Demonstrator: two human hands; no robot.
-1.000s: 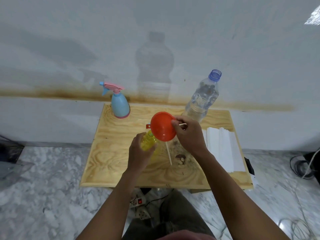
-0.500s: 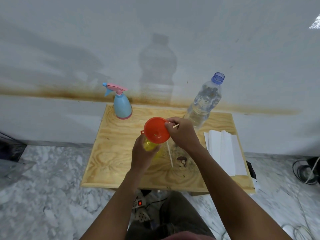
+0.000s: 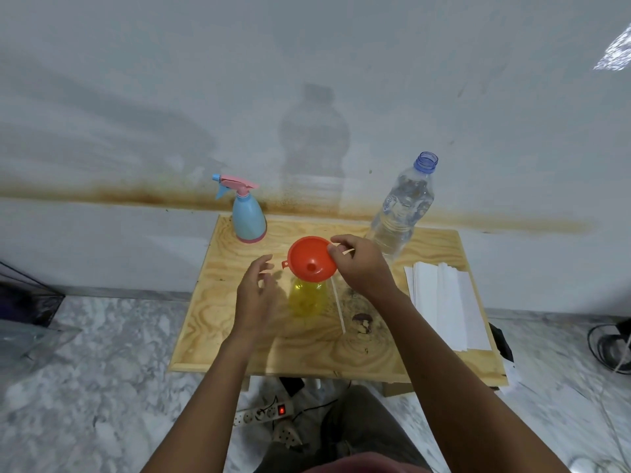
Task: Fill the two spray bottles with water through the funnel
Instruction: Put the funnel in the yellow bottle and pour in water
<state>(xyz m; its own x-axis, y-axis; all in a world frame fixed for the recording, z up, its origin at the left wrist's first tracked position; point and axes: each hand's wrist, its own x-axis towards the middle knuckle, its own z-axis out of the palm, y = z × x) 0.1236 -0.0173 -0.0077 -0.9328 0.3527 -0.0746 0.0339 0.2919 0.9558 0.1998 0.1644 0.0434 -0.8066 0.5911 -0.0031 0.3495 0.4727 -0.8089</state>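
An orange funnel [image 3: 311, 258] sits upright in the neck of a yellow spray bottle [image 3: 306, 298] without its head, at the middle of the wooden board [image 3: 222, 322]. My right hand [image 3: 363, 264] pinches the funnel's right rim. My left hand [image 3: 256, 291] hovers just left of the yellow bottle, fingers relaxed, touching nothing. A blue spray bottle [image 3: 248, 218] with a pink trigger head stands at the board's back left. A clear uncapped water bottle [image 3: 403, 208] stands at the back right.
A thin white tube [image 3: 338, 307] lies on the board right of the yellow bottle. White paper sheets [image 3: 447, 302] lie on the board's right side. A power strip [image 3: 266, 413] and cables lie on the marble floor below. The wall stands right behind the board.
My left hand has let go of the yellow bottle and moved off to the left. The funnel has come down from a tilt to sit upright in the bottle's neck.
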